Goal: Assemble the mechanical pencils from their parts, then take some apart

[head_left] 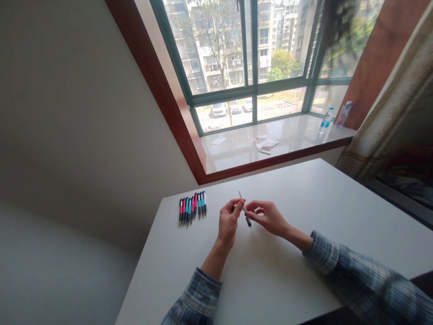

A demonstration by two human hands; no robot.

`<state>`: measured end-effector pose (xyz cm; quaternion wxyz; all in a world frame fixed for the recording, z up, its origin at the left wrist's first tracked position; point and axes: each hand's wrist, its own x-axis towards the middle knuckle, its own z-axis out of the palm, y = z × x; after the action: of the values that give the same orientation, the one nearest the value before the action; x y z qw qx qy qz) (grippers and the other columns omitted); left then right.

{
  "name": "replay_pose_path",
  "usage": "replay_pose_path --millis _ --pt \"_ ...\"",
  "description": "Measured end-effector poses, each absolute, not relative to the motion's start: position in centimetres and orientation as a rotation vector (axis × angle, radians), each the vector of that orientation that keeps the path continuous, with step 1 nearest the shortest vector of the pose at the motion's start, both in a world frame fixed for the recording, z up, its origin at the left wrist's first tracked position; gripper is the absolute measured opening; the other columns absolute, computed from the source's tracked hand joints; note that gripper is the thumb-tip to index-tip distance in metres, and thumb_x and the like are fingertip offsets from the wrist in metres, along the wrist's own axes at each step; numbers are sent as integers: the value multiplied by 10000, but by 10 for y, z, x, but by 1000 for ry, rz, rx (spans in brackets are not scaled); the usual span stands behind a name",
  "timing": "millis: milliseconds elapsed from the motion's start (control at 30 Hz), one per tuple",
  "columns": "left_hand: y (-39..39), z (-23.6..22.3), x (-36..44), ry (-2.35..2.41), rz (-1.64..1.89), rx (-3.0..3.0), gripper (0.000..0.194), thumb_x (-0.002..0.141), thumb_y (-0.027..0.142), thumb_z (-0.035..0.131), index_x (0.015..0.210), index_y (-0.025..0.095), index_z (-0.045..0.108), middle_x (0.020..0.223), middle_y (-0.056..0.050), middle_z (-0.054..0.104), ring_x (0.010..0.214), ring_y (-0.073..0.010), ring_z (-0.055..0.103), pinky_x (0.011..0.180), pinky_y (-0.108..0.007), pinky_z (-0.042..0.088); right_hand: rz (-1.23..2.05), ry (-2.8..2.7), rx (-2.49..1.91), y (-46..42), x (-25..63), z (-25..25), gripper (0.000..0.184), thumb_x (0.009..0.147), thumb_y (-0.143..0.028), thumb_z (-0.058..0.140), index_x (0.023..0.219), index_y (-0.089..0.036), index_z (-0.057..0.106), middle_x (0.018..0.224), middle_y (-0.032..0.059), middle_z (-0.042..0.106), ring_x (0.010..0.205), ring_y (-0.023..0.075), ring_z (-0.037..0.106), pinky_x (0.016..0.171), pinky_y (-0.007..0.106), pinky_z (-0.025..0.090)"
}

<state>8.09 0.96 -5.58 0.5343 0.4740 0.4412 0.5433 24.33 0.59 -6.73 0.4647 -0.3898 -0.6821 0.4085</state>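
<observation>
Pen was over the desk, pinched by the left grip, with the right grip grasping it too; light, in-line pressure seemed best, sparing its thin shaft. Other pens lay leftward.

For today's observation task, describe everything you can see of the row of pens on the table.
The row of pens lies on the white table, left of the left hand and apart from it. Slim and plastic-looking, the pens sit close together, roughly parallel, ends uneven. Barrels look pink or teal, with black grips and pointed tips toward the person; whether neighbours touch is too small to tell.
</observation>
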Motion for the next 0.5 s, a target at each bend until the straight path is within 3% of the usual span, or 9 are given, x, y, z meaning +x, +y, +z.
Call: replay_pose_path --millis 200,367,500 --pt "13 -60 79 1012 1317 1016 349 837 387 687 1127 196 659 855 -15 664 694 -119 494 688 -266 395 971 -1610 -1005 9 247 -67 264 904 -449 674 956 -208 768 933 57 768 790 199 692 724 332 575" --pt "22 -69 75 1007 1432 848 182 787 313 587 914 208 510 850 -27 678 722 -128 521 675 -268 388 926 -1584 -1039 13 251 -69 232 898 -415 679 931 -200 760 910 53 766 796 201 700 738 337 576" --pt "26 -74 70 1006 1473 777 225 785 320 646 895 214 479 826 -4 652 715 -114 537 669 -256 389 921 -1584 -1044 14 251 -71 214 900 -393 674 937 -202 763 917 52 771 801 200 703 742 336 575"
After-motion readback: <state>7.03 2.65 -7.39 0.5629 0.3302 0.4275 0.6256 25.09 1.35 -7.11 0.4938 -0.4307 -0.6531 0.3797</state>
